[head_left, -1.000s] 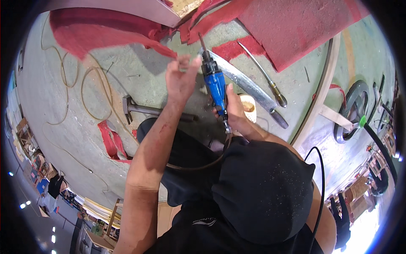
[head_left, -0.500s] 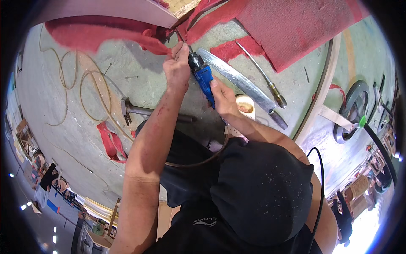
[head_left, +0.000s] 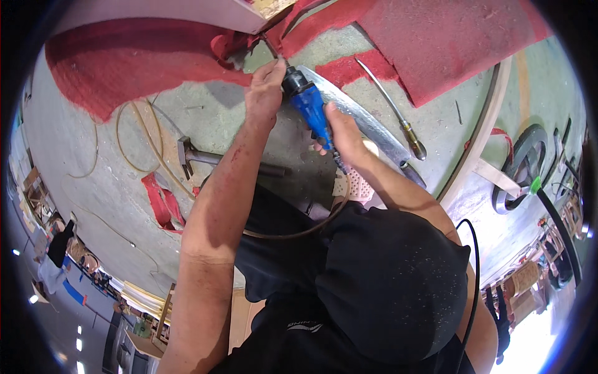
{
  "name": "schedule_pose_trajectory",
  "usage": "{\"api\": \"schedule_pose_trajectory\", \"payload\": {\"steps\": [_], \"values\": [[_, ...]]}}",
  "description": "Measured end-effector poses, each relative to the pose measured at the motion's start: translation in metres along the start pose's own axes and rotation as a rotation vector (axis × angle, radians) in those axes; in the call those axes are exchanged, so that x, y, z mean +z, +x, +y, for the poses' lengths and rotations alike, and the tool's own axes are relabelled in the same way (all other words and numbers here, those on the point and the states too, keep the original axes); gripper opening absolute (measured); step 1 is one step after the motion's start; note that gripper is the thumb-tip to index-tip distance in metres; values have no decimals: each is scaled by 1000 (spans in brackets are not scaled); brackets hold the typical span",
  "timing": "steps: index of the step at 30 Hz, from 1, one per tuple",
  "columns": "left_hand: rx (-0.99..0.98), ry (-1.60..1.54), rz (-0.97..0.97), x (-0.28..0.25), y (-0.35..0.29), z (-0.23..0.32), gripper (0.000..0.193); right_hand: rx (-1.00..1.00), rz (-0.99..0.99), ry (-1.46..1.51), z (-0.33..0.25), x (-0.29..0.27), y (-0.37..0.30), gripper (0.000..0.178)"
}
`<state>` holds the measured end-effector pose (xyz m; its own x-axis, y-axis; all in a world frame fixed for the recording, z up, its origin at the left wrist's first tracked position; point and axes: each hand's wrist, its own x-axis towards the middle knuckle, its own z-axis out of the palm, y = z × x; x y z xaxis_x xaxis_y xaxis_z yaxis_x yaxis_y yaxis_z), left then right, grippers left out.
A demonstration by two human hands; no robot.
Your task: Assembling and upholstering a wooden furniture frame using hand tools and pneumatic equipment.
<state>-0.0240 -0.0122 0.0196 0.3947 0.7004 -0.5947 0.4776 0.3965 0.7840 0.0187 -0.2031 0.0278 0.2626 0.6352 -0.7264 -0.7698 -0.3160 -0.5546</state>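
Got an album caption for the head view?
Right hand grips a blue power tool, left hand at its front end, red fabric and hammer nearby.

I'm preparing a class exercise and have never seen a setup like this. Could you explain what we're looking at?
There is no robot here: these are a person's own bare hands. Every picture comes from one wide-angle camera worn on the head and looking down, so left is the person's left, and straight edges bend near the rim.

The right hand grips a blue power tool, with a hose running from its rear. The left hand is at the tool's front end; whether it grips anything is hard to tell.

On the grey floor lie a hammer, a long blade with a dark handle, and what looks like a screwdriver. Red cloth spreads near the top.
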Motion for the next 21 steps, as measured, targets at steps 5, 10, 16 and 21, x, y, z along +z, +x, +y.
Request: {"api": "schedule_pose_trajectory", "payload": {"steps": [5,10,16,21], "values": [[-82,92,-245,-4,-6,15,50,214,-234,421,-4,-22,8,83],[-229,-57,-264,5,-17,14,52,185,-287,330,-4,-26,6,84],[-112,-43,-166,3,-30,3,59,216,-196,210,-11,-14,-9,77],[-109,-58,-157,-12,-31,-11,66,-714,361,-1126,-27,-53,-50,39]]}}
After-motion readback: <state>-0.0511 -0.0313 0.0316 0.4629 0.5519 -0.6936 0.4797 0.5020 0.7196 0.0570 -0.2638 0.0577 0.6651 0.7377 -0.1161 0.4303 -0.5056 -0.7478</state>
